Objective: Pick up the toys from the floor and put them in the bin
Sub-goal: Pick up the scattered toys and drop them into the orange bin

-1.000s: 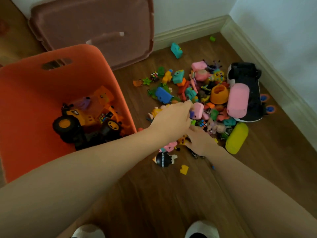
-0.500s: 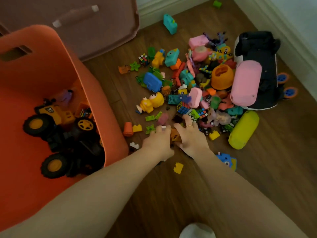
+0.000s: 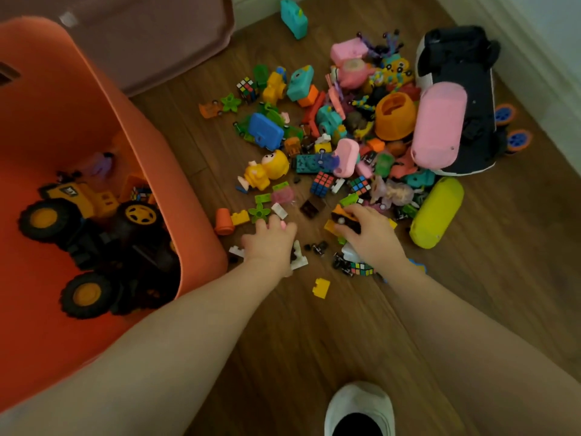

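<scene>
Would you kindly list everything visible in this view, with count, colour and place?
bin: one, orange, left
toy trucks: at least two, yellow-black, inside bin
lid: one, brownish, against wall
toy pile: many, mixed colours, floor centre
ride-on car: one, black-white, right
yellow brick: one, apart, between arms
shoe: one, white, bottom
left hand: over small pieces
right hand: grips orange-black toy
</scene>
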The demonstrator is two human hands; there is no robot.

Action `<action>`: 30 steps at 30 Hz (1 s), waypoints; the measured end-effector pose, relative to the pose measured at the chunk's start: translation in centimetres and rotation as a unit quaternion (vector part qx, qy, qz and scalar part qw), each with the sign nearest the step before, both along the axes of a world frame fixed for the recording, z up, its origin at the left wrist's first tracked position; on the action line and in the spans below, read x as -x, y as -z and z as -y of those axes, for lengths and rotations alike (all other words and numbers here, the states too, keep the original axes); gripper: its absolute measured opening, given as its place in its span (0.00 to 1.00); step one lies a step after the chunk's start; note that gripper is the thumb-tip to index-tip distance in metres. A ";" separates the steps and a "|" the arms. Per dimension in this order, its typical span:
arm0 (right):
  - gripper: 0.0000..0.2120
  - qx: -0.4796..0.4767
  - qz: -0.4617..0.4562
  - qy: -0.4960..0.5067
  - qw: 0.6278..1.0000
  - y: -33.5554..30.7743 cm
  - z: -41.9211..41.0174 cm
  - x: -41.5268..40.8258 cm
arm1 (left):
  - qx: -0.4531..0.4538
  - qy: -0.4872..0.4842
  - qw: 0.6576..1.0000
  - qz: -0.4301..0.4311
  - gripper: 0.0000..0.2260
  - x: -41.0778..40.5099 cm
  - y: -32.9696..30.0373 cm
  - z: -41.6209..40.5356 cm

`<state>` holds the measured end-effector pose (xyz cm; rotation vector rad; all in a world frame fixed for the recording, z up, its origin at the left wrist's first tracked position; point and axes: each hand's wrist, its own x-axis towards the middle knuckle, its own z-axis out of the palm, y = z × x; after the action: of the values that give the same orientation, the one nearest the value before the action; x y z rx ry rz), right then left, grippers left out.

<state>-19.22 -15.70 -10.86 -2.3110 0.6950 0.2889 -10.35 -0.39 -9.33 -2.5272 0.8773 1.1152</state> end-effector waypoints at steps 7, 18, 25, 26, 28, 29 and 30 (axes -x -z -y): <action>0.27 -0.258 0.042 0.302 0.917 -3.2 -0.1 -0.6 | 0.372 -0.330 0.841 -0.212 0.23 -0.3 -7.0 2.3; 0.12 -0.553 0.070 0.226 0.799 -18.5 -10.0 -9.5 | 0.545 -0.103 0.831 0.032 0.35 -5.8 -18.3 -11.4; 0.11 -0.413 0.004 0.075 0.907 -17.6 -19.7 -13.5 | 0.263 -0.224 0.934 0.088 0.43 -7.7 -12.7 -19.9; 0.15 -0.380 -0.005 0.050 0.924 -17.1 -20.6 -13.6 | 0.244 -0.232 0.939 0.074 0.41 -7.9 -12.2 -20.6; 0.21 -0.324 -0.015 0.015 0.946 -16.7 -21.7 -13.7 | 0.267 -0.239 0.932 0.059 0.33 -8.3 -11.8 -21.2; 0.21 -0.308 0.000 0.010 0.951 -16.7 -21.7 -13.6 | 0.298 -0.242 0.921 0.066 0.31 -8.4 -11.9 -21.1; 0.20 -0.302 0.020 0.015 0.953 -16.9 -21.4 -13.7 | 0.335 -0.246 0.906 0.079 0.29 -8.5 -12.2 -20.9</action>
<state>-5.55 5.68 6.03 -1.7164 0.5285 0.3788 -1.84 20.53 2.89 -3.5000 0.6692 0.7811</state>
